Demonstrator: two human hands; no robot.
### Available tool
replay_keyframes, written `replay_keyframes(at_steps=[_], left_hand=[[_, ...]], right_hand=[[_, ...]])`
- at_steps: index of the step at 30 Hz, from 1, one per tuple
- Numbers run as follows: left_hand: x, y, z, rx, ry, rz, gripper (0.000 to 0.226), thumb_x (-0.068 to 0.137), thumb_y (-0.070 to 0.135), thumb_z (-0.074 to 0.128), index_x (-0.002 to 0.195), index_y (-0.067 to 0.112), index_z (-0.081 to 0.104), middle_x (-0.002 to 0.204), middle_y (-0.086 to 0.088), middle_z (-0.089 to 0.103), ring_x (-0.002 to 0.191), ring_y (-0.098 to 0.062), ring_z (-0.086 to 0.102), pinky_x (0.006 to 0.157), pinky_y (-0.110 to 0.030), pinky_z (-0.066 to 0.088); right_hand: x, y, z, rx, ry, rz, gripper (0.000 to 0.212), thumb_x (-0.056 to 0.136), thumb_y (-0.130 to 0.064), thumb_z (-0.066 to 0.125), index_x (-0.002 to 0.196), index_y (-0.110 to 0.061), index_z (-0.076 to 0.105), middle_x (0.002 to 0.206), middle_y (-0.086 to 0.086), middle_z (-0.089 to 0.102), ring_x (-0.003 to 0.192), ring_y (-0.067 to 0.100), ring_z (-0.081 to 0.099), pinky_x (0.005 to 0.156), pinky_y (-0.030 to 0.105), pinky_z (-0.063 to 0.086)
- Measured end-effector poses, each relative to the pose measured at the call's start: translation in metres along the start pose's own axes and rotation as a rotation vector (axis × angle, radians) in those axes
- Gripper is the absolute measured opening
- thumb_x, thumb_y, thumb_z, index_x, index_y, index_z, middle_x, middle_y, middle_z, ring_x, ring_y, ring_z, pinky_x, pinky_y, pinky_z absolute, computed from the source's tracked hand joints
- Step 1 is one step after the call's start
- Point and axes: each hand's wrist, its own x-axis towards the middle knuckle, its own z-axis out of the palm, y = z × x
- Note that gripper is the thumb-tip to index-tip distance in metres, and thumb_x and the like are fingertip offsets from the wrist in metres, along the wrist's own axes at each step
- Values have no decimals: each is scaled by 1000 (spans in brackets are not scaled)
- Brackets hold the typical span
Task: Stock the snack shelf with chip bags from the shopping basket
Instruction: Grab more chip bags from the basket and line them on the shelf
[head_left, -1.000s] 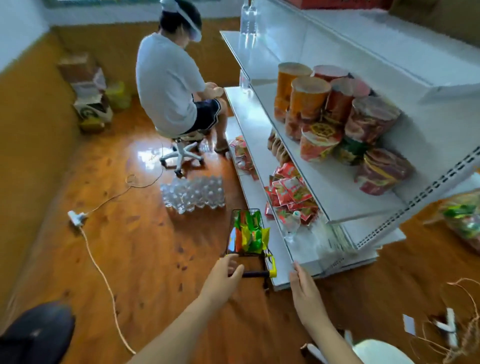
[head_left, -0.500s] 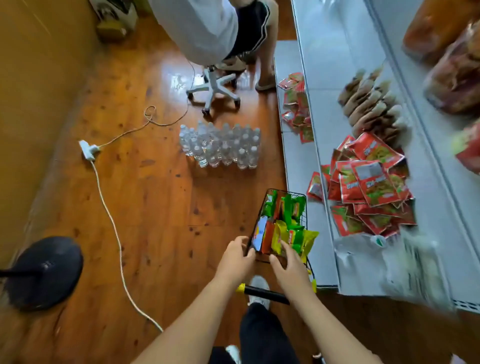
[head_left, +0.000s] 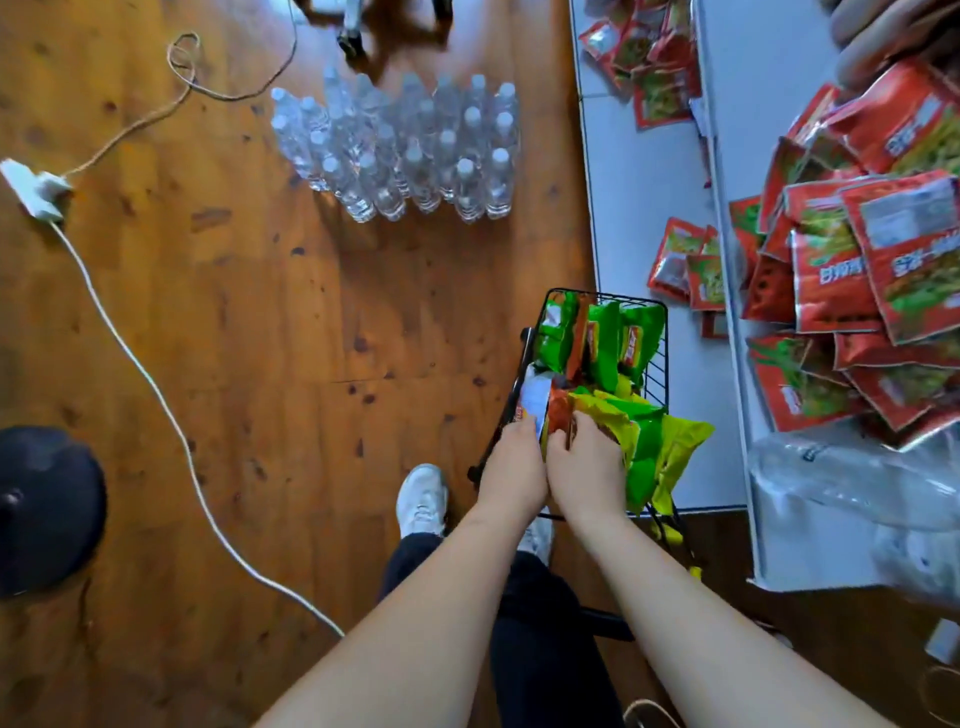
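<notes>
wooden floor (head_left: 234, 322) carries a black wire shopping basket (head_left: 655, 364) just beside the white snack shelf (head_left: 639, 197). both hands are down in the basket's near end: left hand (head_left: 511, 467) and right hand (head_left: 584, 462) each grip chip bags (head_left: 602, 338) packed inside it.

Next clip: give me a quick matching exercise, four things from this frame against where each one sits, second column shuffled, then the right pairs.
Things:
1. water bottles
2. green chip bags
3. red snack packets
4. white cable

Places:
A. inside the black wire basket
B. piled on the white shelf at right
C. trailing across the wooden floor at left
D. standing grouped on the floor, beyond the basket

Pairs: 1-D, 2-A, 3-B, 4-C
</notes>
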Motion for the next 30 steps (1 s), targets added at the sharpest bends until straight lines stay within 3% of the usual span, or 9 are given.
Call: replay_keyframes(at_steps=[3,5,8,11,14,19,25,28,30], left_hand=[[17,3,10,37,-26,-83,61,101,22,40,154,5,13,143,-18,45,126,-35,51,98,-44,45],[25,4,11,104,8,-122,55,100,18,40,150,3,23,133,-19,56,118,-36,57,91,-44,48],[28,7,2,136,95,-141,22,98,15,43,114,3,55,111,-17,65,103,-37,62,75,-40,46],[26,11,-10,134,131,-146,15,92,14,50,78,11,50,82,-8,58,85,-34,60,62,-33,36],[20,13,-17,109,184,-156,17,89,16,52,74,11,58,70,-2,56,71,-28,57,55,-32,39],[20,10,-11,53,166,-121,15,91,13,49,95,9,62,88,-6,65,82,-29,61,64,-35,45],[33,21,3,218,189,-101,10,96,13,47,90,11,54,92,-9,65,84,-30,64,59,-33,40],[33,25,-1,228,215,-126,21,96,13,47,75,15,47,74,-1,54,77,-26,61,59,-32,39],[29,25,-4,224,207,-134,30,96,17,48,67,18,41,65,5,41,70,-23,52,58,-31,37]], right_hand=[[16,2,7,48,-83,48,33,97,-23,44,127,-10,53,122,16,63,111,33,58,83,35,44],[23,1,8,59,-136,69,43,99,-26,41,139,-11,43,133,14,57,121,32,53,93,35,43],[28,1,7,63,-235,106,53,100,-32,37,149,-14,30,146,11,47,131,30,45,102,35,38],[29,1,7,96,-291,137,57,99,-37,37,151,-16,26,151,8,41,136,28,41,108,35,34],[27,-2,4,143,-312,168,57,98,-40,39,150,-19,29,149,5,44,133,28,43,108,37,37],[24,-5,3,182,-292,202,54,94,-38,40,145,-21,36,139,8,53,123,30,52,102,40,44],[37,-4,-5,256,-358,232,59,101,-39,35,154,-20,17,157,4,29,141,26,33,109,34,31],[35,-10,-8,154,-402,224,53,101,-39,34,149,-16,30,148,10,43,131,29,44,98,34,39],[25,-15,-12,42,-335,118,42,99,-36,35,130,-11,47,127,14,59,114,31,56,82,33,43]])
